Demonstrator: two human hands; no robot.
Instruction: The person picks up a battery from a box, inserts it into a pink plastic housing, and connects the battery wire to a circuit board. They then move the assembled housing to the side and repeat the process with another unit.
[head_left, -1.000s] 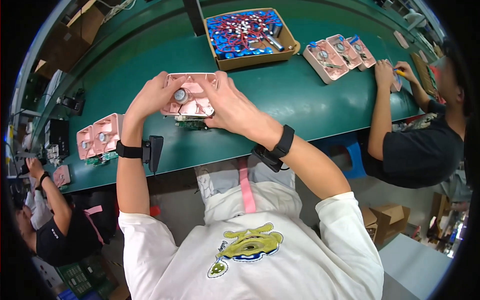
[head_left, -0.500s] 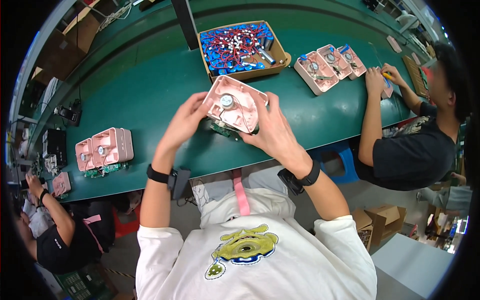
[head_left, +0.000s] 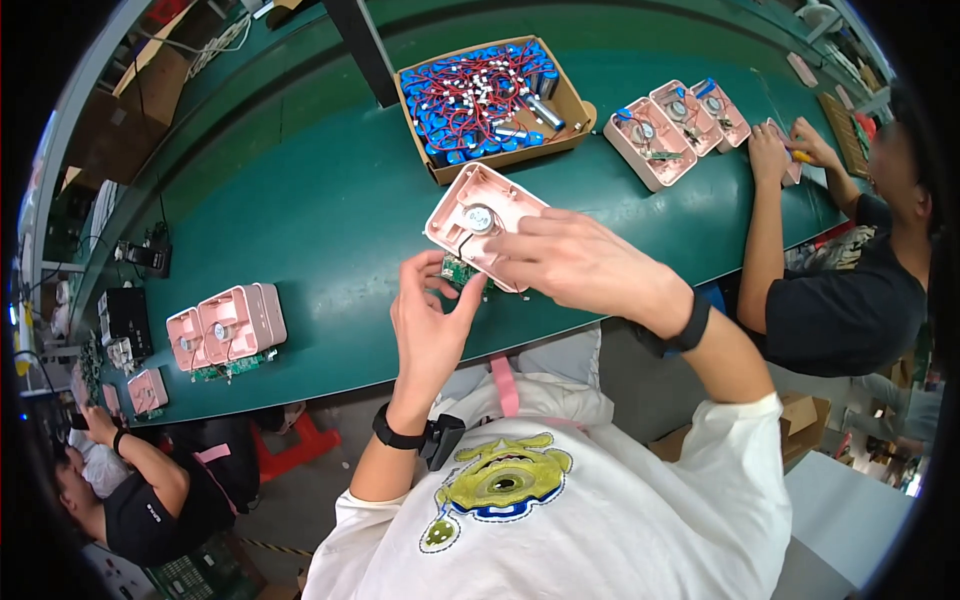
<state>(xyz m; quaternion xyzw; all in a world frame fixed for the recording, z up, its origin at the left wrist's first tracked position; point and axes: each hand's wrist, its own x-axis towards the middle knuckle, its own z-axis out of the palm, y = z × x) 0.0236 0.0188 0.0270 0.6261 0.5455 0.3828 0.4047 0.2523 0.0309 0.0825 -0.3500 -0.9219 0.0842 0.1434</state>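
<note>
head: right grip [head_left: 590, 262] over pink housing [head_left: 508, 205]

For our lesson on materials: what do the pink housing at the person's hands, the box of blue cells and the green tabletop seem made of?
Pink housing: probably moulded plastic, satin; thin, even walls and raised posts suggest it.
Box: apparently matte cardboard, brown with a folded flap.
Green tabletop: smooth, soft sheen; perhaps rubber or laminate, unclear which.

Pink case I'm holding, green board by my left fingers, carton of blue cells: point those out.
Pink case [head_left: 506, 207]: head view, bare inner floor.
Green board [head_left: 456, 269]: head view, its visible face.
Carton [head_left: 518, 154]: head view, near wall.
</note>
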